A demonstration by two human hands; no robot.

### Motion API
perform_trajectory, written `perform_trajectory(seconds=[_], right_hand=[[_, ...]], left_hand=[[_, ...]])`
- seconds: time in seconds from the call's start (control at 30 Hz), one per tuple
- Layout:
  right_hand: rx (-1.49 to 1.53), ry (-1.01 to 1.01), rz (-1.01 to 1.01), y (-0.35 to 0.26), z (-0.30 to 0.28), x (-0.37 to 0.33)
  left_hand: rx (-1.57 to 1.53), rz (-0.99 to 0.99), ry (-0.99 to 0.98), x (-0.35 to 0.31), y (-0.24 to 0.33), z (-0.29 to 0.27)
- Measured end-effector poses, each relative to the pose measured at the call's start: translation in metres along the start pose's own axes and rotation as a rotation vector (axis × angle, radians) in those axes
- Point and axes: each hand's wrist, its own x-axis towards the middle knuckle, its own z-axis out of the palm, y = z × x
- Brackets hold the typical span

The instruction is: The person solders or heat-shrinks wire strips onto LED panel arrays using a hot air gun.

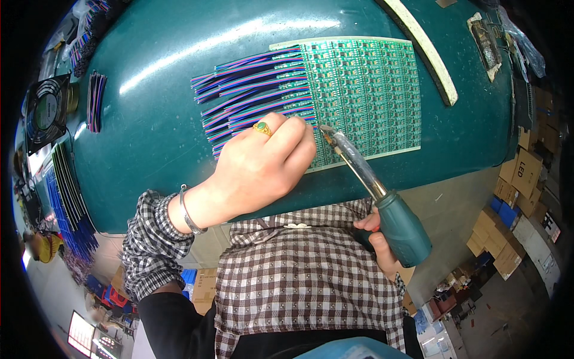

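A green panel of small circuit boards (365, 96) lies on the table, with rows of multi-coloured ribbon wires (257, 84) along its left edge. My left hand (269, 155) is closed in a pinch over the lower wires, against that edge. Its fingertips, and whatever they grip, are hidden under the knuckles. With my right hand (382, 242) I grip a soldering iron (403, 227) with a dark green handle. Its metal barrel slants up and left, the tip near the panel's wired edge, just right of my left fingers. Whether the tip touches the panel I cannot tell.
Beneath the panel spreads a green table mat (161, 48). A curved pale strip (421, 48) lies to the right, near a worn block holder (484, 45). A small wire bundle (95, 102), a black fan (48, 113) and hanging wires (69, 203) are at left.
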Motion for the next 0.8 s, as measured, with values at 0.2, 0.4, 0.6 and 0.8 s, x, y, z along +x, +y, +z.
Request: perform_trajectory(seconds=[0.2,0.4,0.6,0.8], right_hand=[[0.006,0.010,-0.002,0.002,-0.001,-0.003],[0.116,0.145,-0.017,0.003,0.005,-0.001],[0.070,0.111,0.063,-0.010,0.005,0.005],[0.008,-0.065,0.049,-0.004,-0.006,-0.003]], left_hand=[[-0.014,0.003,0.002,0.001,0.000,0.000],[0.031,0.036,0.078,0.001,-0.003,0.010],[0.069,0.067,0.145,0.001,-0.006,0.012],[0.081,0.071,0.155,0.000,-0.005,0.013]])
